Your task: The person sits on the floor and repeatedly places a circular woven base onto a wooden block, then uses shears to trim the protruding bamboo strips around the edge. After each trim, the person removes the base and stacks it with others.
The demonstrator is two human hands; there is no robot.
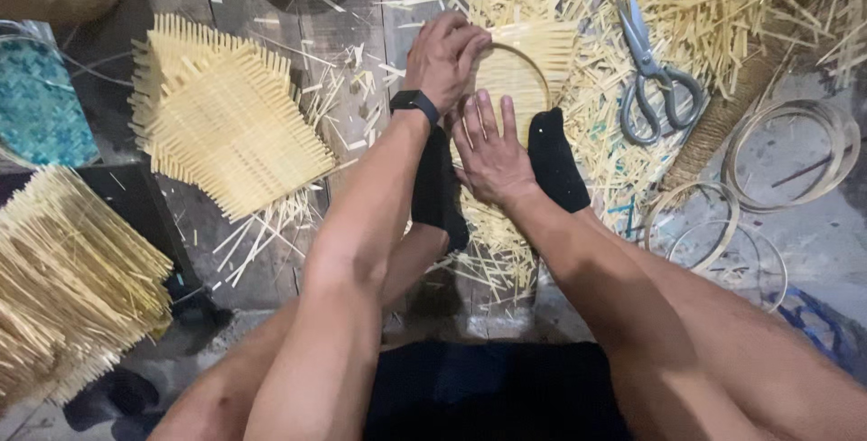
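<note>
Directly below the head camera, a woven bamboo mat (528,62) with a round hoop (515,80) laid on it was seen on the floor, pinned between two black-socked feet (553,161). The left hand (444,57) was curled with its grip closed on the hoop's far-left rim. The right hand (488,152) was pressed flat, fingers apart, on the mat's near edge. Scissors (652,80) were noted well apart, to the right.
</note>
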